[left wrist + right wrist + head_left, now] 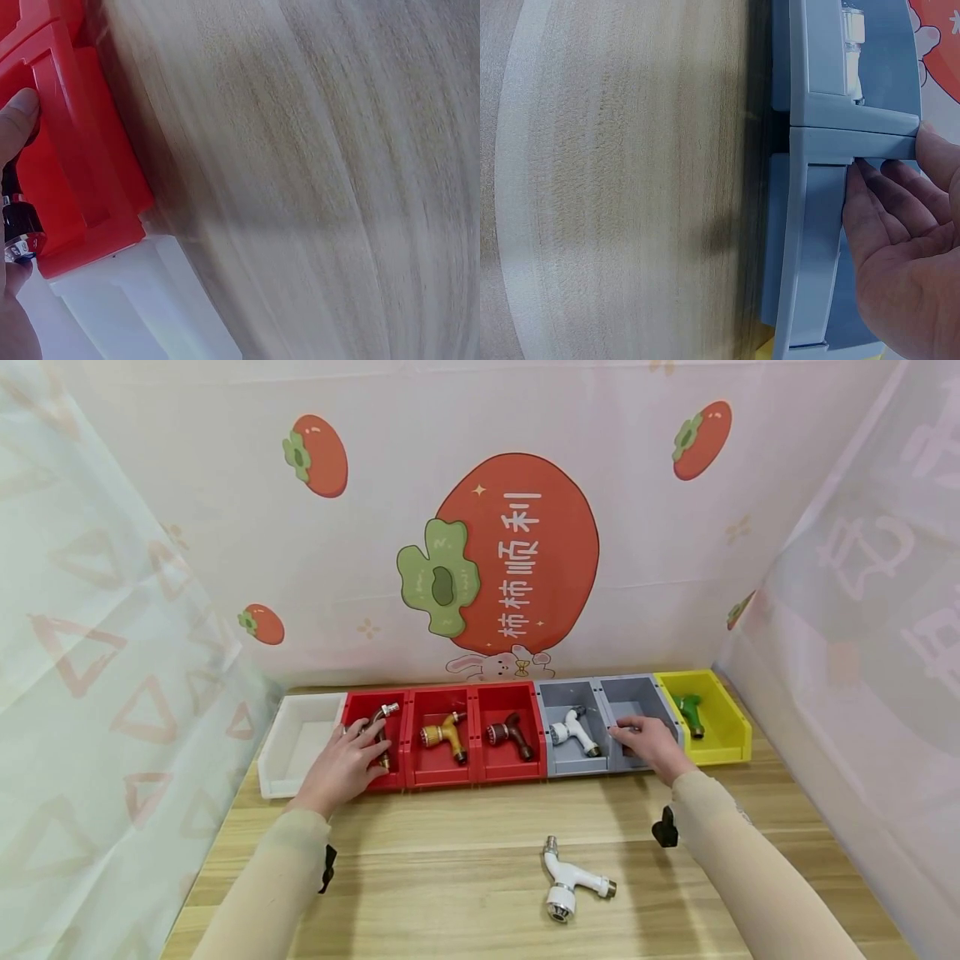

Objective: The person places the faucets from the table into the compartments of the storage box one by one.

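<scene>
My left hand (342, 766) reaches into the left red bin (386, 779), its fingers curled over a dark tap (384, 758) with metal ends. In the left wrist view, the thumb and another finger lie on either side of that tap's black and chrome knob (24, 231); the rest of the grasp is hidden. My right hand (651, 745) pinches the side wall of the right grey bin (628, 691), thumb on the divider and fingers inside, as the right wrist view shows. Beside it, a white tap (574, 732) lies in the left grey bin (558, 693).
Another white tap (567, 881) lies on the wooden table (450, 860) in front. A yellow tap (447, 737) and a brown tap (512, 737) lie in red bins. A green tap (690, 714) is in the yellow bin (723, 727). A white bin (292, 743) stands far left.
</scene>
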Available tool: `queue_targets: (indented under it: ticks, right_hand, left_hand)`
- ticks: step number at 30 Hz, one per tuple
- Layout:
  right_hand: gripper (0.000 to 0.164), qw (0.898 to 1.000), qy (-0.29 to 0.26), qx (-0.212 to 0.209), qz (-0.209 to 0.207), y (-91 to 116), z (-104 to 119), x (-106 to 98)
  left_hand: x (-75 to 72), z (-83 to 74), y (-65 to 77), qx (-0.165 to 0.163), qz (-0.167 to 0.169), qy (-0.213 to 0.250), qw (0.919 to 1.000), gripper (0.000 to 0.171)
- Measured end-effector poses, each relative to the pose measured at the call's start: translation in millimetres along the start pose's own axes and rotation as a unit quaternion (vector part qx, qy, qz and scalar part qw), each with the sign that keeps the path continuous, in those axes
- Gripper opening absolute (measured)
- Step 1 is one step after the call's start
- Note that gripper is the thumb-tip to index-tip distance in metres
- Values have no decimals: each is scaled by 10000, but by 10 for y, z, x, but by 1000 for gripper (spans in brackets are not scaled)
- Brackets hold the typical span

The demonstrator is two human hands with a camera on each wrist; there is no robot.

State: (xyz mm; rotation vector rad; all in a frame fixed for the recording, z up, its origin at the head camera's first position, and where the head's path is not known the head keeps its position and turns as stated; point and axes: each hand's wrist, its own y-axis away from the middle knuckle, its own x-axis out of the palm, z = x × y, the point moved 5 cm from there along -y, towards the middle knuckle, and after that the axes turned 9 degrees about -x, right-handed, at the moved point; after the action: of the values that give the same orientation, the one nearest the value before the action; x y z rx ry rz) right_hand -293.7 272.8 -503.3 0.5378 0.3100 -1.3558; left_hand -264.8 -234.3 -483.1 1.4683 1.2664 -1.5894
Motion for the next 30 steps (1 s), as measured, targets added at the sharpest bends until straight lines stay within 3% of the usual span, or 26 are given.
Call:
queue_targets:
  ticks: [9, 30]
  right_hand:
    - [61, 10000, 1, -19, 3, 10, 8, 1]
    - [62, 10000, -19, -40, 18, 42, 35, -4]
  left_hand:
    - [36, -1, -12, -24, 21, 247, 9997, 53]
    - [89, 17, 2, 30, 137, 24, 9999, 45]
